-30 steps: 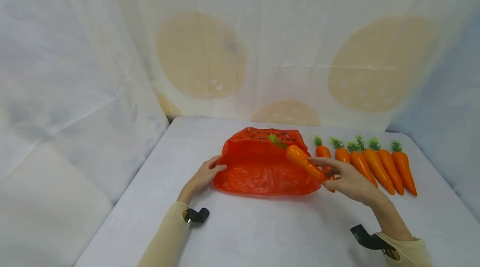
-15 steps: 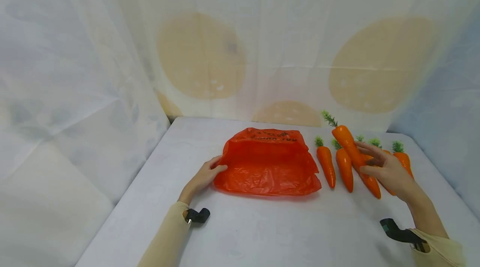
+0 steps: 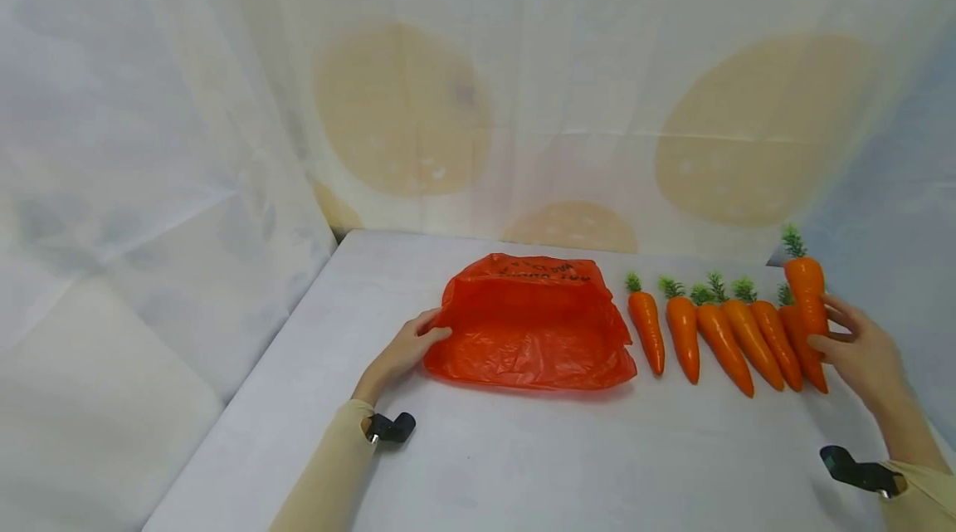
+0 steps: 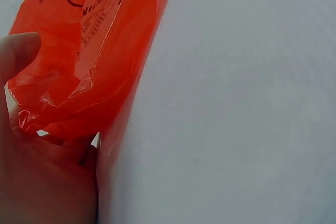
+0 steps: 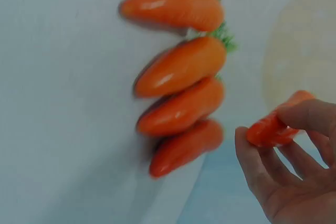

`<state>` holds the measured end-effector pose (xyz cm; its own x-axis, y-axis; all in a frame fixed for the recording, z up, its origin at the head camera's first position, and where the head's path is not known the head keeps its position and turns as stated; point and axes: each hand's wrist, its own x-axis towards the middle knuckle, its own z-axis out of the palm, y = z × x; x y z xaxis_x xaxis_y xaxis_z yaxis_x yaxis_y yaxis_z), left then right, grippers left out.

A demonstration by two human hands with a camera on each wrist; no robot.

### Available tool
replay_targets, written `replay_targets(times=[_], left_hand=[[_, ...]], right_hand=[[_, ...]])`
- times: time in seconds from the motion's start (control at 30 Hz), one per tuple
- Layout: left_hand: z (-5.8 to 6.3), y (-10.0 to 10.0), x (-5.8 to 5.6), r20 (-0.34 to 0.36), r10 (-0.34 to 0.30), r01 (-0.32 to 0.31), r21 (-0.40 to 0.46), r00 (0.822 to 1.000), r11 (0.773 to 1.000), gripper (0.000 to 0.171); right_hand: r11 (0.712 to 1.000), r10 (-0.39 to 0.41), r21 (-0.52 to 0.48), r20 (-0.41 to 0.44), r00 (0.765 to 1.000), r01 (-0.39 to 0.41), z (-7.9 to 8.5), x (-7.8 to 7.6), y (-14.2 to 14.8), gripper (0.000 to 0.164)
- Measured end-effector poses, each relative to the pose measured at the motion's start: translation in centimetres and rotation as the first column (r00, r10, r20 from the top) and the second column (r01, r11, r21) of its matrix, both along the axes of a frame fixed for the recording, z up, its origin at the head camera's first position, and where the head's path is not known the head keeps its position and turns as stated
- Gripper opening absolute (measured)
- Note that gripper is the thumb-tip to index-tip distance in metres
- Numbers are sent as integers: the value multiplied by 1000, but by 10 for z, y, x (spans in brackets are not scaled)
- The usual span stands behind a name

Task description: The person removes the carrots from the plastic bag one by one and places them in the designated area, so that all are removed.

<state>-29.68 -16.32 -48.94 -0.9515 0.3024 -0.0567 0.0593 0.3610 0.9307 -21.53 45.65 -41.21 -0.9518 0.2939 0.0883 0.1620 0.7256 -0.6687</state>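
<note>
A red plastic bag lies on the white table with its mouth spread toward the front. My left hand holds the bag's left edge; in the left wrist view the thumb shows over the crinkled film and the other fingers are partly hidden behind it. Thumb and fingers of my right hand pinch a carrot with its green top pointing up, raised over the right end of a row. In the right wrist view this held carrot is apart from the others.
Several carrots lie in a row right of the bag, green tops to the back, from the leftmost carrot to a rightmost carrot partly covered by the held one. A spotted cloth hangs behind the table.
My right hand has carried the carrot from in front of the bag's mouth rightward past the row to its far right end. The left hand and bag have stayed in place.
</note>
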Motion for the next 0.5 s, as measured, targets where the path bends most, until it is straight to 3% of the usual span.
replay_targets(times=[0.17, 0.3, 0.5], left_hand=[[-1, 0, -1, 0, -7, 7, -10, 1000, 1000, 56], [-2, 1, -1, 4, -13, 13, -10, 1000, 1000, 56], [-3, 2, -2, 16, -26, 26, 4, 1000, 1000, 54]], right_hand=[[990, -108, 93, 17, 994, 106, -11, 2, 21, 69], [985, -120, 126, 41, 992, 114, -22, 5, 34, 69], [956, -110, 285, 124, 986, 71, -41, 9, 49, 60]])
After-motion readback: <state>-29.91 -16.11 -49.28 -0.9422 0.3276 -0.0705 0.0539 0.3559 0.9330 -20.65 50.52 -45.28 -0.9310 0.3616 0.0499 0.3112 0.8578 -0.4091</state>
